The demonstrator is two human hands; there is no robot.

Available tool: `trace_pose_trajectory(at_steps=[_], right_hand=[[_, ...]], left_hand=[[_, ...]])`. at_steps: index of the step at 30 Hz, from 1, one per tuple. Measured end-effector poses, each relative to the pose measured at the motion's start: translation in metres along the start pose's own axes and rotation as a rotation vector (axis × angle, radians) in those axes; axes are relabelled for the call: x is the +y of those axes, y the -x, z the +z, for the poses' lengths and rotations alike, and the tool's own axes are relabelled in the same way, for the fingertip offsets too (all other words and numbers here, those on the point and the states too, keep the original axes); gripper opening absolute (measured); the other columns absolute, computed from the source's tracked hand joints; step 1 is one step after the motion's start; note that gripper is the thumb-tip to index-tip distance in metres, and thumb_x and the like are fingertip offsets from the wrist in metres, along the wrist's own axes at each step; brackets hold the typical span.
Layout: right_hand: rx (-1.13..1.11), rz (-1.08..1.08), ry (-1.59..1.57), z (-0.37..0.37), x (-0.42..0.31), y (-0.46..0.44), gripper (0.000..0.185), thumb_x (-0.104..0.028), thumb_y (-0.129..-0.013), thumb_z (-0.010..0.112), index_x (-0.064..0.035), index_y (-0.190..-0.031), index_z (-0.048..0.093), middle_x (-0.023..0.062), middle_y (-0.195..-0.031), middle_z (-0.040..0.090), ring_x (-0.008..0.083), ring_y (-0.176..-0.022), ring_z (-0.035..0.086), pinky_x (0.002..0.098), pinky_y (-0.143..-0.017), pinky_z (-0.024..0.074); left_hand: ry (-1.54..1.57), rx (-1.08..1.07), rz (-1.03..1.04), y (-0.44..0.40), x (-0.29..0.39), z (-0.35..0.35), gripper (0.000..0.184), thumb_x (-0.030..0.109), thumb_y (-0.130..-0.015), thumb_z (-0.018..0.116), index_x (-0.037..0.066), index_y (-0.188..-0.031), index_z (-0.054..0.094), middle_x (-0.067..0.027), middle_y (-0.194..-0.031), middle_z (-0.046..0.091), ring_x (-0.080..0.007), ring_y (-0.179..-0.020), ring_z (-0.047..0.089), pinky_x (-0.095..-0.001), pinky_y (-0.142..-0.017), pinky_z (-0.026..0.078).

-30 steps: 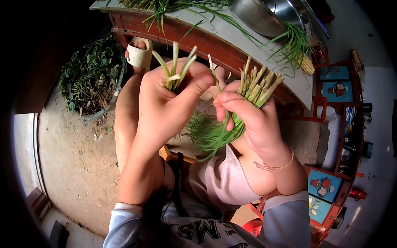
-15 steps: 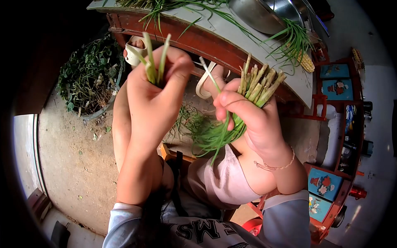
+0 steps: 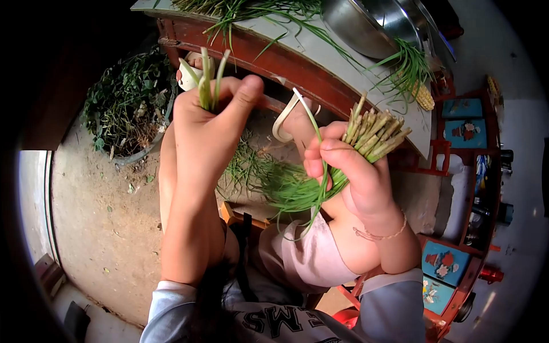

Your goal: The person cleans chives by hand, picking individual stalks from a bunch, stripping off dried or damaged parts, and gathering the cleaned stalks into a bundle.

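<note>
My left hand point(image 3: 200, 140) is closed round a few chive stems point(image 3: 205, 86), their pale ends pointing up and its thumb raised to the side. Over my right thigh, my right hand point(image 3: 360, 177) grips a thick bunch of chives point(image 3: 377, 134). The bunch's brownish cut ends fan out to the upper right, and its green leaves point(image 3: 297, 188) droop to the left. One single chive stalk point(image 3: 309, 111) with a white tip stands apart from the bunch, pinched at my right thumb and fingertips.
Ahead, a table point(image 3: 297, 37) bears more chives point(image 3: 246, 14), metal bowls point(image 3: 366, 26) and a corn cob point(image 3: 423, 97). A tub of leafy scraps point(image 3: 128, 108) stands at left. Loose chive leaves point(image 3: 243, 168) lie on the floor between my legs. A red cabinet point(image 3: 457, 286) is at right.
My right hand has shifted right and slightly down with the bunch. The single stalk leans more clearly away from it. My left hand has dipped a little, its thumb further from the stems.
</note>
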State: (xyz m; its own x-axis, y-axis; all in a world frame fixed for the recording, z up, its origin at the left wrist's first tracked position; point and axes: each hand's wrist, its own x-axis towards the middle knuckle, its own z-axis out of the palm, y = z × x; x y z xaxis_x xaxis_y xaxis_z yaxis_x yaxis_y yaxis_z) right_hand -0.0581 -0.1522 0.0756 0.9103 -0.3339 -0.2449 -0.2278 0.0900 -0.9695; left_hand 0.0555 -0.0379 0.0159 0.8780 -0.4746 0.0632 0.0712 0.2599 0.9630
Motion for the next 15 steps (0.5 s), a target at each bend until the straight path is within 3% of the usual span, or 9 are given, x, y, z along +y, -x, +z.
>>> trace_pose_trajectory(at_steps=[1, 4, 6, 7, 8, 9, 15], right_hand=[[-0.002, -0.028, -0.015, 0.0, 0.002, 0.0, 0.015, -0.01, -0.075, 0.046, 0.0042, -0.077, 0.052, 0.0101, -0.063, 0.051, 0.0164, -0.057, 0.049, 0.0258, -0.05, 0.0387], [-0.023, -0.041, -0.052, 0.0, 0.004, 0.0, 0.015, -0.009, -0.074, 0.047, 0.0043, -0.077, 0.052, 0.0105, -0.065, 0.052, 0.0163, -0.057, 0.048, 0.0275, -0.051, 0.0395], [-0.011, -0.025, -0.071, 0.001, 0.004, 0.0, 0.015, -0.01, -0.074, 0.047, 0.004, -0.076, 0.051, 0.0103, -0.065, 0.052, 0.0161, -0.057, 0.048, 0.0272, -0.051, 0.0396], [-0.013, -0.024, -0.07, -0.001, 0.007, -0.001, 0.015, -0.01, -0.074, 0.047, 0.004, -0.076, 0.051, 0.0103, -0.065, 0.052, 0.0161, -0.057, 0.048, 0.0272, -0.051, 0.0396], [-0.056, -0.054, -0.113, -0.004, 0.011, -0.003, 0.011, -0.006, -0.074, 0.049, 0.0038, -0.078, 0.053, 0.0101, -0.07, 0.055, 0.0138, -0.059, 0.051, 0.0241, -0.048, 0.0408], [-0.099, -0.084, -0.156, -0.005, 0.013, -0.005, 0.008, -0.001, -0.075, 0.051, 0.0035, -0.08, 0.055, 0.01, -0.074, 0.057, 0.0115, -0.06, 0.053, 0.021, -0.046, 0.0421], [-0.039, -0.092, -0.132, 0.002, 0.011, -0.006, 0.017, -0.004, -0.077, 0.055, 0.0033, -0.092, 0.056, 0.0047, -0.072, 0.056, 0.0098, -0.06, 0.053, 0.0201, -0.048, 0.0424]], left_hand=[[-0.023, -0.049, -0.016, 0.001, 0.006, 0.001, 0.013, 0.01, -0.076, 0.061, -0.002, -0.078, 0.059, -0.0015, -0.067, 0.058, -0.0043, -0.059, 0.049, -0.0166, -0.053, 0.038], [0.106, -0.149, 0.039, 0.003, 0.008, 0.007, 0.013, 0.009, -0.077, 0.06, -0.004, -0.079, 0.059, -0.0032, -0.063, 0.058, -0.0067, -0.062, 0.052, -0.0179, -0.058, 0.041], [0.207, -0.192, 0.047, 0.005, 0.01, 0.01, 0.013, 0.006, -0.077, 0.058, -0.007, -0.081, 0.057, -0.006, -0.062, 0.057, -0.0102, -0.06, 0.055, -0.02, -0.058, 0.044], [0.329, -0.322, 0.012, 0.006, 0.011, 0.01, 0.013, 0.004, -0.077, 0.058, -0.008, -0.082, 0.056, -0.0075, -0.061, 0.057, -0.0121, -0.058, 0.056, -0.0209, -0.056, 0.045], [0.45, -0.452, -0.024, 0.006, 0.012, 0.01, 0.014, 0.003, -0.077, 0.057, -0.009, -0.084, 0.055, -0.0089, -0.061, 0.057, -0.014, -0.056, 0.057, -0.0218, -0.054, 0.046], [0.433, -0.45, -0.03, 0.008, 0.01, 0.011, 0.015, 0.001, -0.076, 0.057, -0.01, -0.085, 0.055, -0.0104, -0.061, 0.057, -0.0156, -0.052, 0.058, -0.023, -0.051, 0.047], [0.497, -0.519, -0.113, 0.011, 0.002, 0.018, 0.02, 0.009, -0.079, 0.057, -0.008, -0.089, 0.056, -0.009, -0.066, 0.058, -0.0121, -0.054, 0.056, -0.0216, -0.052, 0.046]])
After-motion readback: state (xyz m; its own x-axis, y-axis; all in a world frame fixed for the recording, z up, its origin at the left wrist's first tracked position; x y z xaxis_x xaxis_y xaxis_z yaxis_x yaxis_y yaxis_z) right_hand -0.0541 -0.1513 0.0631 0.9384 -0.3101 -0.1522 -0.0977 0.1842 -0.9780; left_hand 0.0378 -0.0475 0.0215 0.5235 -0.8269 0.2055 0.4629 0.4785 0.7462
